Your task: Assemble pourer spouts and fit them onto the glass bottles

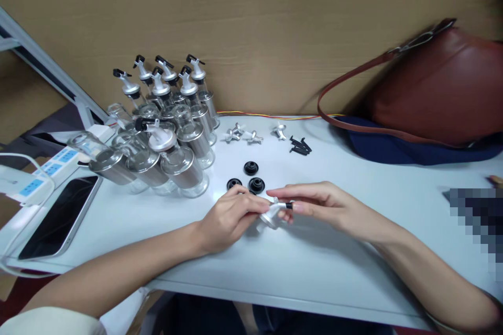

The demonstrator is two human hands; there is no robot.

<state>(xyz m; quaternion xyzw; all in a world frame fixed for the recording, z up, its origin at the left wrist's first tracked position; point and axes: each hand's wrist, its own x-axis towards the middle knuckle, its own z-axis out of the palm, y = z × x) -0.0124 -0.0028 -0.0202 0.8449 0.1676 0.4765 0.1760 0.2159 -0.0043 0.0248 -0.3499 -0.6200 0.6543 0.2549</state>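
My left hand (231, 214) grips a silver pourer spout (270, 215) by its side, just above the table near the front. My right hand (326, 204) has its thumb and a finger at a black tip (288, 205) on the end of that spout. Just behind my left hand lie black round stoppers (257, 185), one partly covered by my fingers. Farther back are several loose silver spouts (254, 137) and a small pile of black levers (301, 145).
Glass oil bottles (184, 167) with steel sleeves crowd the left, several topped with spouts. A phone (58, 220) and a power strip (51, 170) lie at far left. A brown leather bag (440, 84) rests on dark blue cloth (393, 149) at right. Cardboard (267, 36) stands behind.
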